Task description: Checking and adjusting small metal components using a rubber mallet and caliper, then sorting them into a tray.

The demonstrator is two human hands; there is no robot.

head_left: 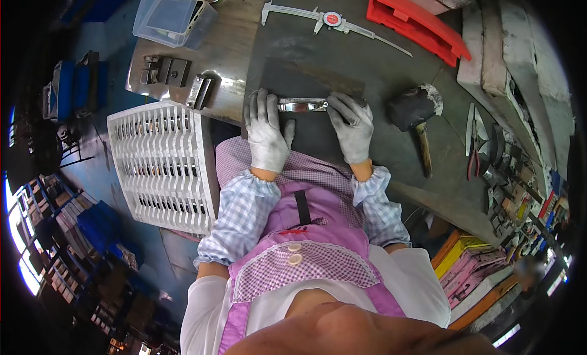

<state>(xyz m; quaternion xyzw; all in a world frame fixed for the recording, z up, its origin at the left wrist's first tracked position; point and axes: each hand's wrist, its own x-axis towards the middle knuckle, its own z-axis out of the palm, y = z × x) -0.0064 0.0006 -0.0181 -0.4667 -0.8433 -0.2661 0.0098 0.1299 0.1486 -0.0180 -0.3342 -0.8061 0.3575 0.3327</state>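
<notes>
Shiny metal piece (302, 105): on dark bench (290, 49), between both hands | left hand (267, 132): flat, thumb out | right hand (353, 125): fingers bent by its end, can't tell if pinching | risk: uneven pushing might make it slip

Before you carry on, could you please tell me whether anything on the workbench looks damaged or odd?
The black-headed mallet, to the right of the gloved right hand, stands out: the right end of its head looks pale and ragged, perhaps worn or chipped, against the dark remainder. I see no spill.
</notes>
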